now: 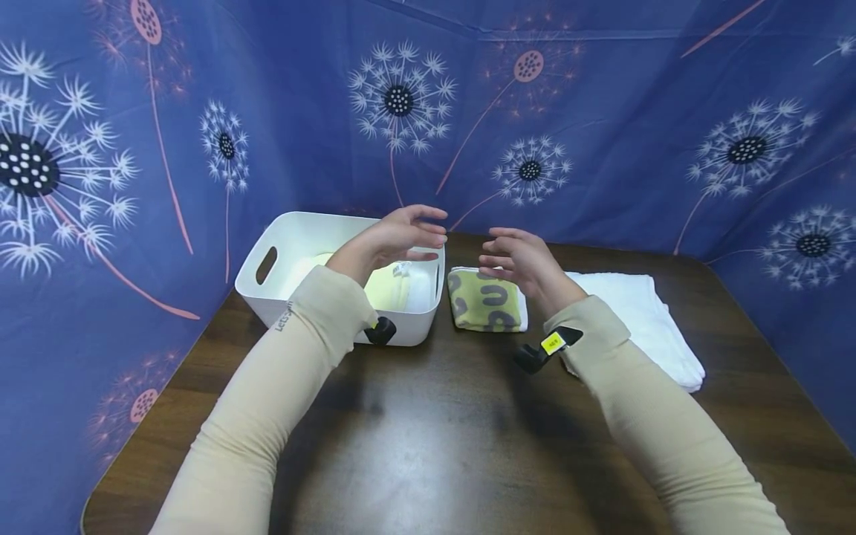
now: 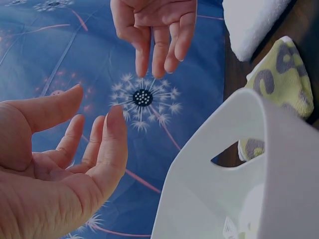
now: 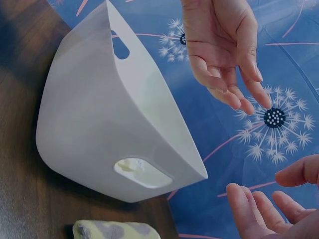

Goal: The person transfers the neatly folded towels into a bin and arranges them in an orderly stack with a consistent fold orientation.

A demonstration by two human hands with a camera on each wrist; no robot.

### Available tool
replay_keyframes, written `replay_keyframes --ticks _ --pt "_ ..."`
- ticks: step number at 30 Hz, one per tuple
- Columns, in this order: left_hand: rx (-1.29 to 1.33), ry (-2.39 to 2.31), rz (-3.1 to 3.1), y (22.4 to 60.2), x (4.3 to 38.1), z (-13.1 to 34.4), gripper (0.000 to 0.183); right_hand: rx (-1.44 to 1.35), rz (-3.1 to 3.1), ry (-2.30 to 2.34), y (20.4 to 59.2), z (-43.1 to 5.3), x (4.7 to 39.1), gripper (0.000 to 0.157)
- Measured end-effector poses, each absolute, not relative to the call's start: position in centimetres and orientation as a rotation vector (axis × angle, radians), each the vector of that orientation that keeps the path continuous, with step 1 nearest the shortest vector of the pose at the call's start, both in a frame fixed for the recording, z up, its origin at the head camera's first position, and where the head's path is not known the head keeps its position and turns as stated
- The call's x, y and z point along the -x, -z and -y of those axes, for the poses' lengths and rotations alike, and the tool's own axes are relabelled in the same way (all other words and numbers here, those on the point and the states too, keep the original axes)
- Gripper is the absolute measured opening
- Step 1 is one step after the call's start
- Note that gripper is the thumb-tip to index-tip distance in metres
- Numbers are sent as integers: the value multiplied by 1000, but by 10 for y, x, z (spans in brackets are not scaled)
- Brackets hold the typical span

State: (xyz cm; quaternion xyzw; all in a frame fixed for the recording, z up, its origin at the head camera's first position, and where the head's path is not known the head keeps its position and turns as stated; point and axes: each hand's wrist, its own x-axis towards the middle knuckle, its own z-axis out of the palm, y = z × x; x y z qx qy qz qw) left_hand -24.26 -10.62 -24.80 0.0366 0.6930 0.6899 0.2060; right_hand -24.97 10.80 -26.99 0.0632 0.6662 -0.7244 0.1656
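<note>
My left hand (image 1: 401, 236) hovers over the right side of a white plastic bin (image 1: 414, 327), fingers loosely spread and holding nothing. Inside the bin lies a pale yellow cloth item (image 1: 388, 290), partly hidden by that hand and forearm. Facing it, my right hand (image 1: 524, 264) is in the air with relaxed fingers, also bare of any object. Beneath the right hand, a folded yellow-green towel with grey markings (image 1: 484, 301) lies beside the bin. A folded white towel (image 1: 642, 319) sits farther right, partly behind the right wrist.
Everything stands on a dark brown wooden table (image 1: 428, 446). A blue curtain (image 1: 294, 111) printed with dandelions hangs close behind and along both sides. The bin has cut-out handles in its end walls, and its rim rises above the towels.
</note>
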Motion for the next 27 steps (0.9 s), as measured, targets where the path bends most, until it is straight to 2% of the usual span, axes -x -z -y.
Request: replay_keyframes --ticks 27 --pt "-110 -1889 -1984 259 241 68 52 -240 -1904 2084 265 -144 247 50"
